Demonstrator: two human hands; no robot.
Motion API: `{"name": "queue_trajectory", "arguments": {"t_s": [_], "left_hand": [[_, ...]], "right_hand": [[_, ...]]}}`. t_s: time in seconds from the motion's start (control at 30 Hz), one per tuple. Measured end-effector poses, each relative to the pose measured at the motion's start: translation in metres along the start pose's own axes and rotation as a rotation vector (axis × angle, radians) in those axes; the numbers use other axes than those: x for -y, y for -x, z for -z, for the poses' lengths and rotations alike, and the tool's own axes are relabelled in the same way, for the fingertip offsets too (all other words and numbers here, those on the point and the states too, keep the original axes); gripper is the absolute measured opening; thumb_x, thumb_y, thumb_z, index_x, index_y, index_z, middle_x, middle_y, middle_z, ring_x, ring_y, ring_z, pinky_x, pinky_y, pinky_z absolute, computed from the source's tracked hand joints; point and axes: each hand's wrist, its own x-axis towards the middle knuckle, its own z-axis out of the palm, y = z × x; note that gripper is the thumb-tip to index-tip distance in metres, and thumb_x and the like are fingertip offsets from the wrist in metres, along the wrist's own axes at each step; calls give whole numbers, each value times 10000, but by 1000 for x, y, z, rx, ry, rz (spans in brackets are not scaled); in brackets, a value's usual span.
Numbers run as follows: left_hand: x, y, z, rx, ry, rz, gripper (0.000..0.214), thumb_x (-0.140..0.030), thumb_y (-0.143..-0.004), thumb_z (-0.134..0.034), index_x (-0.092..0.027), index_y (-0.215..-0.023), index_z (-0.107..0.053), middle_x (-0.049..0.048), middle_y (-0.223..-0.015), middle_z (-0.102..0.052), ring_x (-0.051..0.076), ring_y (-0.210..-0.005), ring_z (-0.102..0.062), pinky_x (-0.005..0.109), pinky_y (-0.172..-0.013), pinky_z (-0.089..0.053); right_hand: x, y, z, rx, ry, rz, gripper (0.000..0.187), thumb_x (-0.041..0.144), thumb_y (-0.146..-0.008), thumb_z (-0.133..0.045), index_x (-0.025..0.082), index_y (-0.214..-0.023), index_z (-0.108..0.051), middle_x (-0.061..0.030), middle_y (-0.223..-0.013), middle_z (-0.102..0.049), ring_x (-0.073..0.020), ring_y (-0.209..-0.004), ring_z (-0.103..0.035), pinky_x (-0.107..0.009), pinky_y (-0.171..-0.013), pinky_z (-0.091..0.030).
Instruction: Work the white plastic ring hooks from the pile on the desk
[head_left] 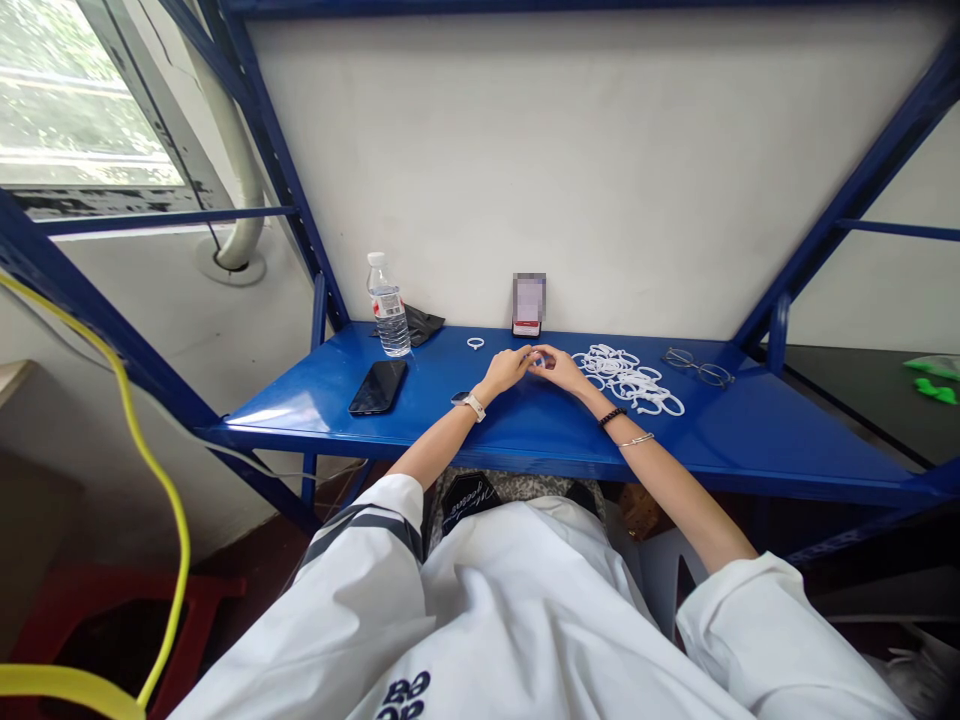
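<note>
My left hand [508, 368] and my right hand [559, 368] meet at the middle of the blue shelf [750, 440], fingertips pinched together on a small white part [534, 360] that I can barely see. A pile of white plastic rings [628, 378] lies just right of my right hand. One single white ring [475, 343] lies apart, behind my left hand. My left wrist wears a watch; my right wrist wears a dark bead bracelet and a thin bangle.
A black phone [378, 386] lies flat at the left, with a water bottle [388, 306] and a dark pouch [417, 324] behind it. A small red-based stand [529, 304] leans on the white wall. Glasses [699, 367] lie at the right. Blue rack posts flank the shelf; a yellow hose [154, 470] hangs left.
</note>
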Motion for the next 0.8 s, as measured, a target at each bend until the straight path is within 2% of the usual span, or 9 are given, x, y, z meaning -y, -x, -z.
{"name": "queue_trajectory", "arguments": {"t_s": [0.13,0.33,0.8], "left_hand": [[1,0,1,-23,5,-8,376,-404,-990,-342,-194,-1080,-640,87,-886,-713,214,-841,-662,234,-655,-387],[3,-1,0,-39,19,-16,396,-422,-983,-354,-202,-1055,-675,84,-859,-715,208,-810,-661,230,-646,-388],[0,1,2,-36,15,-7,401,-427,-987,-336,-200,-1068,-657,86,-867,-712,210,-814,-660,232,-653,-391]], "right_hand": [[0,0,0,14,23,-9,484,416,-726,-718,172,-1135,-626,-56,-916,-695,-178,-668,-600,-318,-654,-519],[2,1,1,41,15,13,469,419,-745,-701,181,-1141,-625,-65,-970,-695,-188,-705,-614,-320,-662,-524],[4,1,0,21,41,11,477,446,-743,-686,163,-1122,-624,-58,-911,-684,-177,-669,-590,-304,-636,-505]]}}
